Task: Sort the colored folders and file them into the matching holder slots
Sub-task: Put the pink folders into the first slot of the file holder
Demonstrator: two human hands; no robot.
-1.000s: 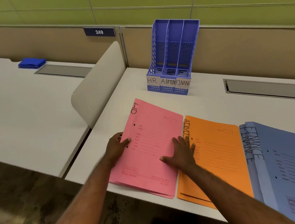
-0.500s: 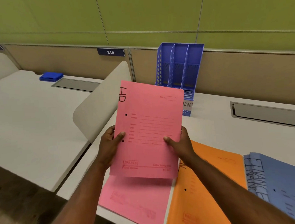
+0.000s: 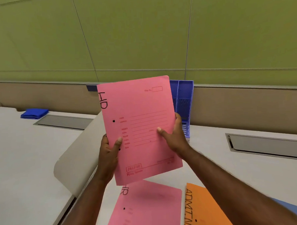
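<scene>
**Holding a pink HR folder up in front of the holder**

Lying nearest on the white desk (image 3: 248,160) are a second pink folder (image 3: 148,209) marked HR, an orange folder (image 3: 206,210) lettered ADMIN just beside it on the right, and a sliver of a blue folder (image 3: 291,210) at the right edge. Above them, both hands hold one pink folder (image 3: 141,129) upright and slightly tilted, clear of the desk. The left hand (image 3: 110,151) closes on its left edge, thumb across the front; the right hand (image 3: 174,136) clamps the right edge the same way. Behind the raised folder stands the blue file holder (image 3: 185,107), mostly hidden, only its right-hand slot showing. Farther left, a folded blue cloth (image 3: 34,113) rests on the neighbouring desk, against the tan partition (image 3: 246,108) below the green wall (image 3: 141,36).
</scene>
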